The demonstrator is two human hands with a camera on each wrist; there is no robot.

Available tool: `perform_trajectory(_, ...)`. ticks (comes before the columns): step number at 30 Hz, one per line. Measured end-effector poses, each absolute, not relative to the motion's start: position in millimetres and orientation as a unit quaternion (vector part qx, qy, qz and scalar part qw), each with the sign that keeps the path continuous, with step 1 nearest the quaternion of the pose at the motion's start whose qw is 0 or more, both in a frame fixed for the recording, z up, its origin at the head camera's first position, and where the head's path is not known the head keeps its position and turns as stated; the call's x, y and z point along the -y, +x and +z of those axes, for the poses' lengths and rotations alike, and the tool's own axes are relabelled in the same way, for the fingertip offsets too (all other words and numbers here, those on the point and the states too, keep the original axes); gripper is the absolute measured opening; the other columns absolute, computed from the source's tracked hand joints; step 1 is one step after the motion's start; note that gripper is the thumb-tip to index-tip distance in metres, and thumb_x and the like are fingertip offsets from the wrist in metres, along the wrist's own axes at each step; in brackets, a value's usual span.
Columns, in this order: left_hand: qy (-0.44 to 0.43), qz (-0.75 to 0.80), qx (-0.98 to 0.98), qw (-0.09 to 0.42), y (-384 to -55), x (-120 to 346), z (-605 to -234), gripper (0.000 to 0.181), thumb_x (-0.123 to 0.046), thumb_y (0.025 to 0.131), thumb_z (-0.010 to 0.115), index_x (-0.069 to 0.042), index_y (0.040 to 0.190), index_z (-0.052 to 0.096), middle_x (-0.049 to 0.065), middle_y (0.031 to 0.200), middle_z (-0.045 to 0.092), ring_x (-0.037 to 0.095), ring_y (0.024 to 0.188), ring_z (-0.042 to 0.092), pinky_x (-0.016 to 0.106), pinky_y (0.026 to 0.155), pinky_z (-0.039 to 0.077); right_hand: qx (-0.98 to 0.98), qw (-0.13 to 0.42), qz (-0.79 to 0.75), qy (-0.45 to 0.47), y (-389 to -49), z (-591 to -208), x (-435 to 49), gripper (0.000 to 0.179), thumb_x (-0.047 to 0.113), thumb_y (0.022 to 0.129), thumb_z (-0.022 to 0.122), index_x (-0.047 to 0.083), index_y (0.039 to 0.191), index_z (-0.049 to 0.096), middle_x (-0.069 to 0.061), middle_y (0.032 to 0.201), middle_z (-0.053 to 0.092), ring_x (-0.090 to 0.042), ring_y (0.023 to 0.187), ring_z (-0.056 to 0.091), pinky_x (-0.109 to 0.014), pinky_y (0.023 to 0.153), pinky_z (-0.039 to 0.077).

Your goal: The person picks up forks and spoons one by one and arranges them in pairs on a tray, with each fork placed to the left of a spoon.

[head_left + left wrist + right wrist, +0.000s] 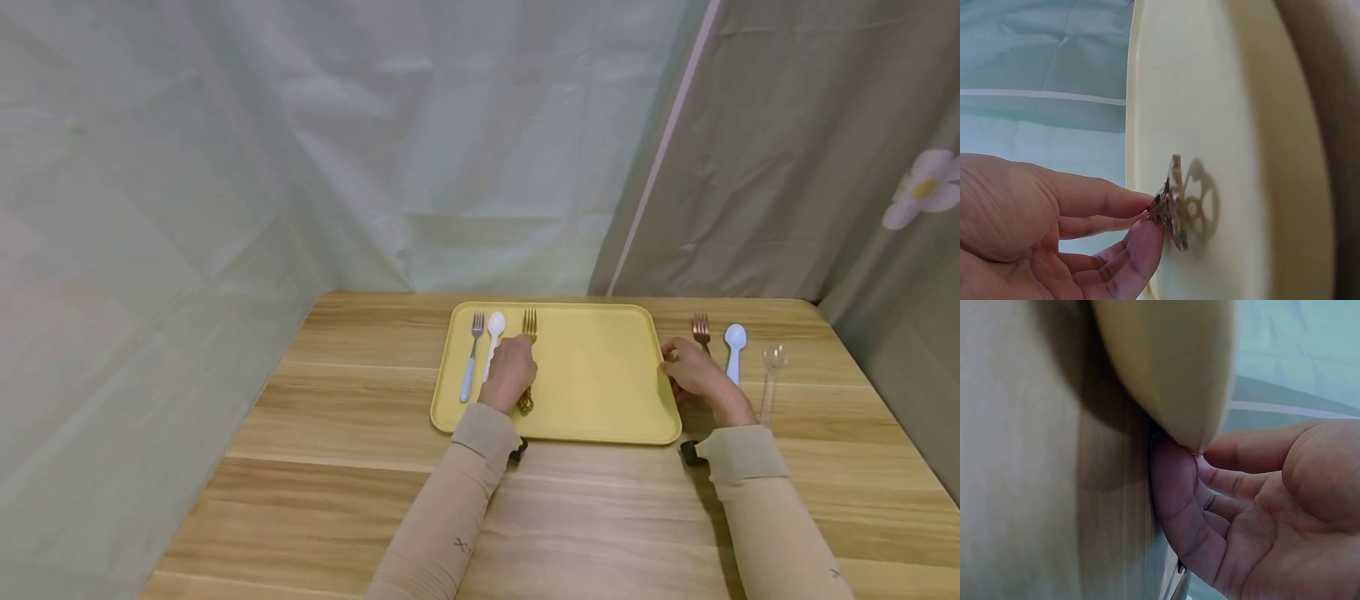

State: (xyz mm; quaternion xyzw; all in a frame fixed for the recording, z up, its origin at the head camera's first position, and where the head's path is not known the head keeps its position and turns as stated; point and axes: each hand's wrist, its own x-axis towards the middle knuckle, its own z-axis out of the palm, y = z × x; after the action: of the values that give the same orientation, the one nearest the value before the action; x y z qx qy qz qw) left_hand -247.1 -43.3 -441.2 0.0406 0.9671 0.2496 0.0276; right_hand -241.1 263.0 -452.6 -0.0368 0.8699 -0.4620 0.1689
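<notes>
The left hand point(512, 367) pinches the gold fork point(530, 321) between thumb and fingers, over the left part of the yellow tray point(600, 367). If this pinch becomes loose, I think the fork could turn or drop, because its patterned handle is thin and stands a little away from the tray floor. The same hand covers part of the white spoon point(496, 322), so a sideways move might push that spoon crooked. The right hand point(697, 375) has its fingers bent narrowly on the right rim of the tray; a strong pull or lift there could tilt it — and then the cutlery may slide. Inside the tray lie also the white spoon and, nearest the left rim, a fork with blue handle point(468, 371). Outside, on the table point(330, 483), are a copper fork point(701, 327), a light blue spoon point(735, 337) and a clear utensil point(774, 360) — its exact kind I cannot tell
</notes>
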Motion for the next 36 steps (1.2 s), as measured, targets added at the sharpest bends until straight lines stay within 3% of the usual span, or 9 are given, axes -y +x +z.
perform_trajectory(4, 0.042, 0.254, -0.966, 0.033, -247.0, 43.1, -441.6, 0.041, 0.007, 0.1, 0.051, -0.004, 0.135, 0.069, 0.016, 0.085, 0.069, 0.015, 0.049, 0.043, 0.025, 0.04, 0.034, -0.875, 0.173, -0.452, -0.023, -241.6, -452.5, -261.5, 0.03, 0.0, 0.103, 0.047, -0.014, 0.128, 0.039, -0.016, 0.081, 0.055, -0.02, 0.058, 0.06, -0.034, 0.05, 0.056)
perform_trajectory(9, 0.04, 0.255, -0.966, 0.035, -248.0, 42.7, -442.6, 0.039, 0.008, 0.099, 0.051, -0.002, 0.131, 0.07, 0.013, 0.075, 0.063, 0.016, 0.05, 0.043, 0.026, 0.041, 0.035, -0.877, 0.174, -0.447, -0.021, -239.7, -451.7, -259.5, 0.03, 0.001, 0.105, 0.046, -0.014, 0.129, 0.038, -0.015, 0.08, 0.056, -0.019, 0.058, 0.06, -0.034, 0.05, 0.056)
perform_trajectory(16, 0.036, 0.25, -0.967, 0.038, -249.2, 42.0, -443.5, 0.023, 0.008, 0.099, 0.051, 0.002, 0.107, 0.072, 0.008, 0.064, 0.05, 0.017, 0.05, 0.043, 0.027, 0.041, 0.036, -0.878, 0.173, -0.446, -0.022, -240.7, -453.6, -260.2, 0.029, 0.0, 0.104, 0.046, -0.014, 0.129, 0.038, -0.015, 0.081, 0.056, -0.018, 0.058, 0.06, -0.034, 0.05, 0.056)
perform_trajectory(24, 0.04, 0.239, -0.97, 0.033, -248.2, 41.5, -442.3, 0.019, 0.007, 0.099, 0.052, 0.001, 0.097, 0.07, 0.006, 0.062, 0.047, 0.016, 0.05, 0.041, 0.027, 0.042, 0.035, -0.877, 0.174, -0.447, -0.025, -240.2, -452.7, -259.9, 0.028, 0.0, 0.104, 0.046, -0.014, 0.127, 0.039, -0.015, 0.081, 0.056, -0.018, 0.057, 0.06, -0.034, 0.05, 0.056)
perform_trajectory(30, 0.047, 0.237, -0.97, 0.027, -246.8, 42.5, -441.9, 0.022, 0.007, 0.1, 0.052, 0.002, 0.105, 0.073, 0.007, 0.064, 0.049, 0.016, 0.051, 0.041, 0.027, 0.042, 0.036, -0.877, 0.173, -0.447, -0.025, -240.0, -451.9, -259.2, 0.029, 0.0, 0.104, 0.046, -0.015, 0.128, 0.039, -0.014, 0.08, 0.055, -0.018, 0.057, 0.06, -0.034, 0.05, 0.056)
perform_trajectory(36, 0.046, 0.244, -0.968, 0.031, -246.1, 43.7, -442.2, 0.033, 0.007, 0.1, 0.052, 0.0, 0.126, 0.071, 0.013, 0.074, 0.061, 0.017, 0.052, 0.043, 0.027, 0.043, 0.036, -0.88, 0.172, -0.442, -0.025, -240.7, -452.4, -259.4, 0.028, 0.001, 0.104, 0.047, -0.014, 0.127, 0.04, -0.015, 0.08, 0.056, -0.018, 0.057, 0.06, -0.034, 0.05, 0.056)
